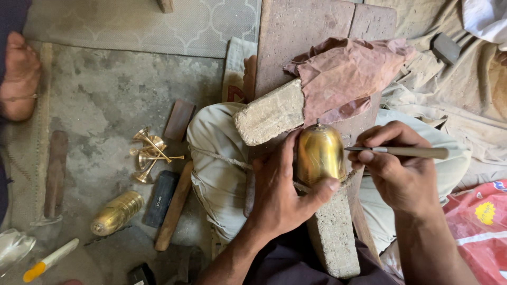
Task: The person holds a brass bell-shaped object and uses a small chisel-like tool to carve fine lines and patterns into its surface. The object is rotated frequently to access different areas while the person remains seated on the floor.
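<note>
The left hand (277, 192) is wrapped around a brass bell-shaped piece (319, 153), thumb on its right flank and fingers closed against its left side, pressing it down onto a long grey stone block (332, 232) that lies along the person's lap. The right hand (393, 166), just right of the bell, pinches a slim engraving tool (404, 152) in a closed pen-like grip, its tip touching the bell's right side.

Judging by the surface, the work looks partway through: faint lines seem to show on the bell's face (too fine to read clearly), and how much of it is bare I cannot tell.

Counted, taking the bell as landmark: one bell in hand; two stone blocks, the one beneath it and a lighter one (269, 112) touching its upper left; one pinkish cloth (343, 74) just above it. Well to its left on the floor lie one ribbed brass cylinder (117, 212), a heap of small brass trumpet-shaped pieces (148, 154) (about four, tangled), one dark rectangular block (160, 198) and one wooden stick (174, 208). Far lower left, one yellow-handled tool (50, 260).
</note>
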